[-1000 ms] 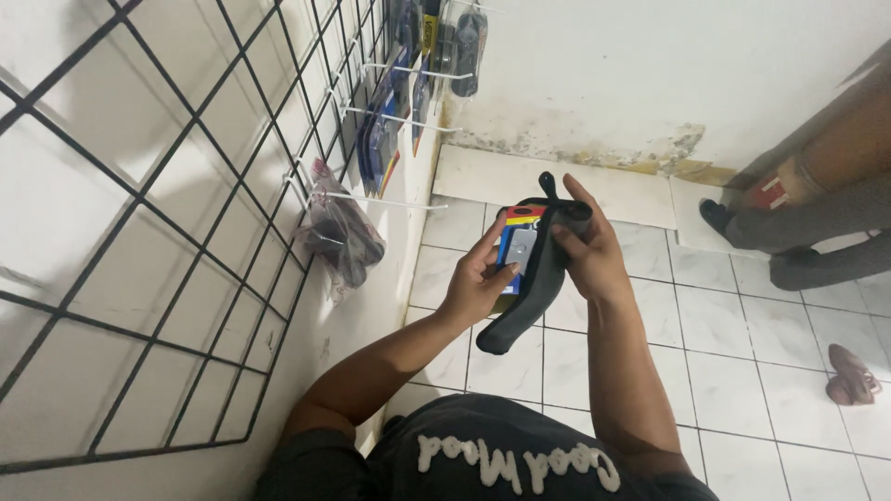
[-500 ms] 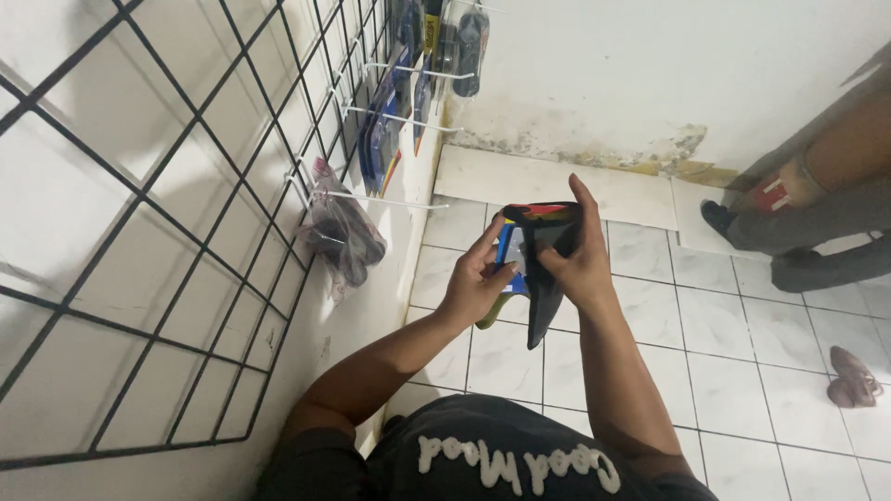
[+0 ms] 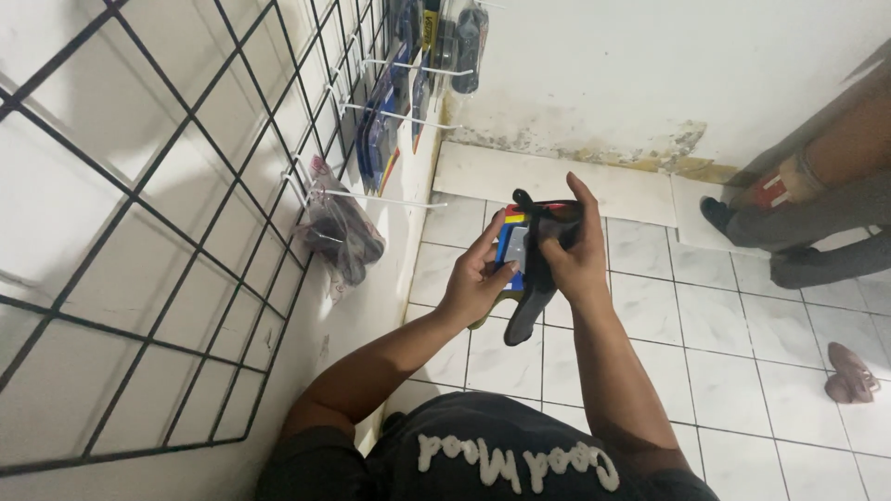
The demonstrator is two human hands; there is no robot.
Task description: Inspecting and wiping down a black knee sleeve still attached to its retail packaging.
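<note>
Both of my hands hold one packaged item point(image 3: 527, 269) in front of me: a black curved object on a blue, yellow and red backing card. My left hand point(image 3: 478, 276) grips the card side from the left, thumb across its front. My right hand point(image 3: 574, 255) closes over the black part from the right, index finger raised along the top edge. The black tail of the object hangs below my hands.
A black wire grid panel point(image 3: 167, 241) with white hooks point(image 3: 380, 199) covers the wall on my left. A clear bag with dark items point(image 3: 342, 237) and several packaged goods point(image 3: 399, 102) hang from it. White floor tiles lie below. A person's feet point(image 3: 789, 232) stand at the right; a small brown object point(image 3: 849, 374) lies on the floor.
The packaged item has been turned in my hands, the black part swinging from slanted to more upright, and my right hand now covers more of it.
</note>
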